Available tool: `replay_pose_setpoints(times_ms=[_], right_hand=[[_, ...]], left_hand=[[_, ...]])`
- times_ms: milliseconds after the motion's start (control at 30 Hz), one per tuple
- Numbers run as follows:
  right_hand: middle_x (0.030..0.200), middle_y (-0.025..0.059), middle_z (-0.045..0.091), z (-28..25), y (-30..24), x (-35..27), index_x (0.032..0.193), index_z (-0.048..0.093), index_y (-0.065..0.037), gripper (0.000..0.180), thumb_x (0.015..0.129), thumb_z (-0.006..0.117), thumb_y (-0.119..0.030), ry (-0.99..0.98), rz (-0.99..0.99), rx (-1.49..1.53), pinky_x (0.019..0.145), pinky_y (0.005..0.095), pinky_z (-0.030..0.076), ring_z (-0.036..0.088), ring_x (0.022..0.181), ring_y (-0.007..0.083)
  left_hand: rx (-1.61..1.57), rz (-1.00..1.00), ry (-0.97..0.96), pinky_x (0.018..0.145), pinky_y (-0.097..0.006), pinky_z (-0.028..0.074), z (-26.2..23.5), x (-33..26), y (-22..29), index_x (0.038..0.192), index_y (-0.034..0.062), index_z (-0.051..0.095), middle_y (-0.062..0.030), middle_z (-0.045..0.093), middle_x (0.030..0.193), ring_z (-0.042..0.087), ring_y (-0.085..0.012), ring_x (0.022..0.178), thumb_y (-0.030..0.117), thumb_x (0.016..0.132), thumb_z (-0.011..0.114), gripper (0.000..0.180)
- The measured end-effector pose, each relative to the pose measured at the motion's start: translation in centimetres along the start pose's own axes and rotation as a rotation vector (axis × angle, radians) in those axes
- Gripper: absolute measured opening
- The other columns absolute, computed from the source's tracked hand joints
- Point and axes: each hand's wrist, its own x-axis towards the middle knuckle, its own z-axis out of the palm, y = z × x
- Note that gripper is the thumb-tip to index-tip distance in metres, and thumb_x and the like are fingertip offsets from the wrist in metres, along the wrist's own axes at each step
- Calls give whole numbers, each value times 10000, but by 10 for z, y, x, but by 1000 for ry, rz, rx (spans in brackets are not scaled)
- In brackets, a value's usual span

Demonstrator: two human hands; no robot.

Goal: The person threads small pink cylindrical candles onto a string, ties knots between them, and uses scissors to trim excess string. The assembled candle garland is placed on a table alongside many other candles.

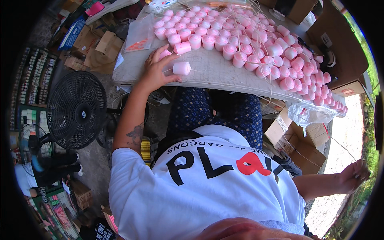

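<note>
My left hand [155, 71] rests at the left of the table's near edge, its fingers and thumb spread apart. Just beyond the gap between thumb and forefinger lies a pale pink cylinder [181, 69] on its side, like a small votive candle, with a thin string at its ends. A pinker cylinder [182, 48] lies above it, and another [165, 54] is partly hidden by my fingers. Stretched far out to the right, my right hand [353, 177] is closed on a thin string [343, 146], which leads back up toward the table.
Many pink cylinders [208, 42] crowd the table [188, 82], loose strings across them. A plastic bag [138, 34] lies at the left, another [310, 114] hangs off the right edge. Cardboard boxes [308, 148] stand lower right. A black fan [78, 110] stands left; a person [52, 170] is beyond.
</note>
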Motion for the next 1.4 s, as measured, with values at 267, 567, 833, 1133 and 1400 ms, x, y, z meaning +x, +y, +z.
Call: replay_pose_setpoints(times_ms=[267, 567, 833, 1133, 1400], right_hand=[[655, 22, 365, -15, 4, 0, 826, 425, -57, 149, 971, 394, -71, 11, -9, -125, 554, 296, 286, 310, 584, 143], [669, 20, 335, -14, 30, 3, 876, 406, -67, 106, 979, 424, -89, 94, -9, -291, 550, 301, 288, 312, 607, 144], [665, 14, 328, -3, 40, 2, 818, 415, -66, 173, 982, 447, -112, 105, -11, -366, 542, 290, 297, 308, 601, 141], [709, 36, 447, -22, 35, 1, 831, 493, -50, 158, 969, 494, -128, 5, 85, -300, 588, 298, 369, 380, 633, 159], [715, 39, 442, -18, 48, 1, 803, 485, -64, 194, 979, 476, -146, 192, -25, -491, 630, 314, 423, 408, 648, 171]], left_hand=[[-38, -463, -252, 999, -406, 408, -36, -9, 0, 1366, 145, 471, -177, 430, 1277, 459, -361, 1188, 290, 607, 870, 869], [-128, -455, -111, 998, -410, 409, -44, -13, -11, 1415, 104, 383, -215, 420, 1327, 484, -354, 1186, 238, 669, 831, 879], [-50, -53, -237, 941, -394, 439, -30, 50, -34, 1277, 114, 500, -117, 529, 1252, 522, -314, 1151, 97, 702, 750, 627], [134, -86, -232, 833, -436, 482, -32, 54, -39, 1068, 56, 573, -152, 605, 1095, 597, -349, 994, 236, 757, 742, 397], [110, -470, 373, 750, -384, 516, -49, 13, -96, 1067, 29, 597, -159, 653, 976, 643, -321, 856, 318, 802, 728, 413]])
